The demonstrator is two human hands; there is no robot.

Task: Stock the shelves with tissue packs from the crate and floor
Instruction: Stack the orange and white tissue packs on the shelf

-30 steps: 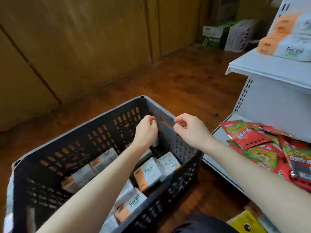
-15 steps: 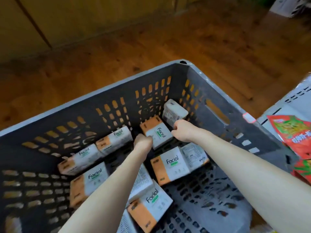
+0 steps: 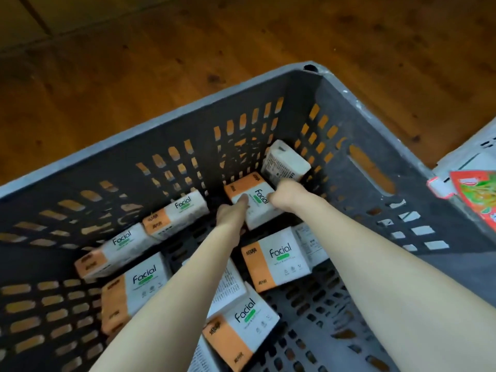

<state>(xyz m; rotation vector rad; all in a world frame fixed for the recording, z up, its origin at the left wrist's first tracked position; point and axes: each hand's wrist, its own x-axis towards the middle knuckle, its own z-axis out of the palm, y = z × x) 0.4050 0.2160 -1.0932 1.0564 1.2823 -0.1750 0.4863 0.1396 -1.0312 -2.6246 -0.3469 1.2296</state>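
A dark grey slotted crate (image 3: 188,114) stands on the wooden floor and holds several orange-and-white "Facial" tissue packs. Both my arms reach deep into its far right corner. My left hand (image 3: 231,214) grips the left side of one tissue pack (image 3: 252,196), with the thumb lying on its top. My right hand (image 3: 286,194) is curled round the right side of the same pack. Just beyond it, another pack (image 3: 285,162) leans with its white printed side up against the corner. More packs lie to the left (image 3: 177,214) and nearer me (image 3: 279,260).
The edge of a white shelf (image 3: 468,159) shows at the right, with a red snack bag (image 3: 480,196) on it. Brown wooden floor (image 3: 241,41) lies beyond the crate. The crate's high walls close in around both forearms.
My hands dropped from above the crate's rim down into its far corner and closed on one tissue pack. My view has tilted down and moved closer to the crate.
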